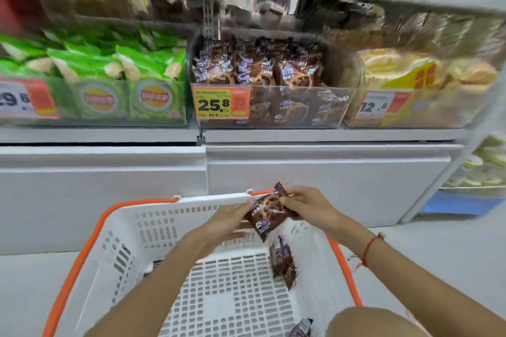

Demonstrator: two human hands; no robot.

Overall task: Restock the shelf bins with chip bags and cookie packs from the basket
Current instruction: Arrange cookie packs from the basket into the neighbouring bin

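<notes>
Both hands share the grip on one brown cookie pack (267, 215): the left hand (228, 220) pinches its edge at nine o'clock, and the right hand (302, 204) pinches its top corner at two o'clock, so the pack hangs tilted between them above the far rim of the white basket (153, 230). A second cookie pack (283, 264) leans on the basket's wall at five o'clock. At twelve o'clock, well apart, is the clear shelf bin (328, 107) of matching packs.
</notes>
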